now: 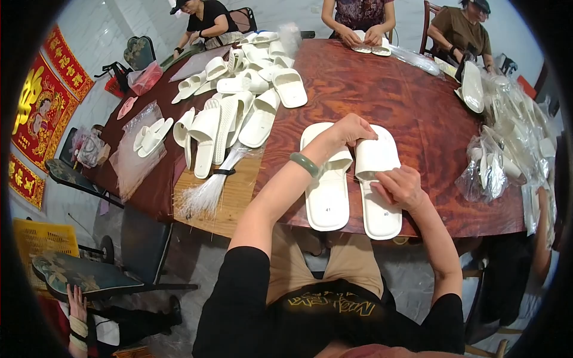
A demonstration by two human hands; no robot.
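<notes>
Two white slippers (352, 179) are lying side by side at the table's (418, 113) 6 o'clock edge, toes pointing to 12. The left hand (352, 129) is curling its fingers down where the two straps meet, while the right hand (401, 186) is resting on the right slipper, fingers bent. More slippers (239, 107) are lying piled toward 10 o'clock.

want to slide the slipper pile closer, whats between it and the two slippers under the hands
Head view: bare table only between the slipper pile and the pair of slippers; a bundle of clear plastic strands lies just left of that stretch.
</notes>
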